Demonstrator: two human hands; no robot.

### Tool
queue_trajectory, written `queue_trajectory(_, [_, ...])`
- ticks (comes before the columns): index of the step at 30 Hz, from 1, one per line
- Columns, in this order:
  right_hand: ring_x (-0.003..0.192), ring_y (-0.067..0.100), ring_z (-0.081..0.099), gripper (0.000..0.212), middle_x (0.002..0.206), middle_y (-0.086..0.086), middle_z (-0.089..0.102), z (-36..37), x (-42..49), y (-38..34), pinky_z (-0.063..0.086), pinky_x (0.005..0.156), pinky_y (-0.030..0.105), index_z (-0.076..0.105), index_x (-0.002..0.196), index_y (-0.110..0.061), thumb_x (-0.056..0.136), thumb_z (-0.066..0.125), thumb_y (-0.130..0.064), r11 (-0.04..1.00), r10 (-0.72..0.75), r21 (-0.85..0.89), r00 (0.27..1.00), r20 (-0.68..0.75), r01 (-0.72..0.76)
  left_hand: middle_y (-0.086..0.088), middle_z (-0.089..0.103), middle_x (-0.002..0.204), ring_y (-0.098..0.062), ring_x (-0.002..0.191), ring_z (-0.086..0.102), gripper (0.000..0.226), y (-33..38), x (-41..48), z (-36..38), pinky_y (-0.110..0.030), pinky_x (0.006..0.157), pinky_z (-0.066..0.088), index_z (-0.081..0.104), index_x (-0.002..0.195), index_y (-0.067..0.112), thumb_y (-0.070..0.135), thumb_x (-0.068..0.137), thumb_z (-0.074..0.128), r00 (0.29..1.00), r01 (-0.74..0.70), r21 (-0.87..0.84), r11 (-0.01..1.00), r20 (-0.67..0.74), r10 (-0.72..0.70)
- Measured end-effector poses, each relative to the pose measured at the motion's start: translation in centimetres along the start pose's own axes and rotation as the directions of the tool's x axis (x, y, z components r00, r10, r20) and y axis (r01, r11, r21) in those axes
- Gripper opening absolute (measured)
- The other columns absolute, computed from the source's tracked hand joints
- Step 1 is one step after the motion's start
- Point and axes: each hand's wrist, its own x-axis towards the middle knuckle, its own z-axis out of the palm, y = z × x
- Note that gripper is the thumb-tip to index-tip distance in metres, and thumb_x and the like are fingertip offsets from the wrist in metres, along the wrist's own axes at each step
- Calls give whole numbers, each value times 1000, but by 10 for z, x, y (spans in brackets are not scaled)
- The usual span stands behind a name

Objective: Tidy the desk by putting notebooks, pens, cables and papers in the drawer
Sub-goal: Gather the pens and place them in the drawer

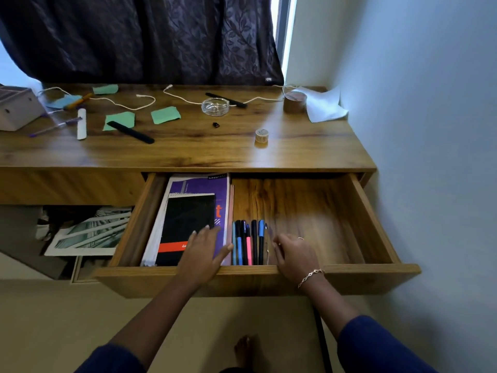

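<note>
Head view: the left hand (204, 251) reaches over the front edge of the open drawer (376, 219) into its left half. The fingers are straight and spread, and the palm lies flat on the black notebook (185, 224). That notebook lies on top of a purple notebook (199, 185), which extends toward the back of the drawer.

The right hand (295, 255) is at the drawer's front centre, with its fingers bent toward the pens (248, 240). Whether they pinch anything cannot be determined. The pens lie side by side, front to back, between the notebooks and the right hand.

Behind the drawer, on the desk (188, 154):
- A tape roll (261, 135) stands above the drawer's middle.
- Green papers (165, 114) and a purple pen (55, 127) lie beyond the drawer's left side.
- A white cable (145, 102) trails farther back.
- A glass ashtray (215, 106) sits behind the drawer's centre.
- A white paper (325, 106) lies behind the drawer's right end.

A dark curtain (161, 36) hangs farthest back.
</note>
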Motion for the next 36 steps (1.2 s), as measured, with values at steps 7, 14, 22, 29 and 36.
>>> queue_trajectory(7, [77,10,64,57,91,-4,66,2,-3,7,53,58,20,62,98,-25,87,24,-65,890,-415,-206,910,2,407,-4,58,129,-21,125,50,65,-13,-26,13,-48,106,18,50,127,17,61,94,16,985,-173,346,922,85,152])
queue_trajectory(14, [115,20,59,73,121,0,63,4,31,10,52,86,31,44,126,-22,85,10,-73,906,-280,-286,948,148,313,-9,49,139,-23,132,40,69,-16,7,6,-45,111,7,48,134,17,61,94,13,981,-161,396,904,163,103])
queue_trajectory(22, [137,29,18,86,150,9,24,1,97,21,16,106,47,18,145,-17,82,18,-76,894,-260,-323,947,187,309,-13,36,147,-23,141,14,70,-26,72,0,-45,111,11,36,141,13,60,94,14,983,-184,430,884,71,170])
queue_trajectory(29, [131,23,40,108,141,7,44,2,158,17,11,114,35,6,148,-15,67,39,-77,886,-221,-354,944,244,299,-14,27,150,-24,142,12,80,-32,132,-3,-47,109,15,15,146,5,62,90,21,984,-154,396,905,-23,177])
queue_trajectory(36, [112,21,61,96,123,8,62,17,212,24,43,100,33,42,125,-9,48,78,-53,807,-419,-452,908,16,380,-9,21,154,-20,143,7,68,-14,183,-21,-51,116,2,21,146,9,44,91,41,977,-171,416,893,-48,209])
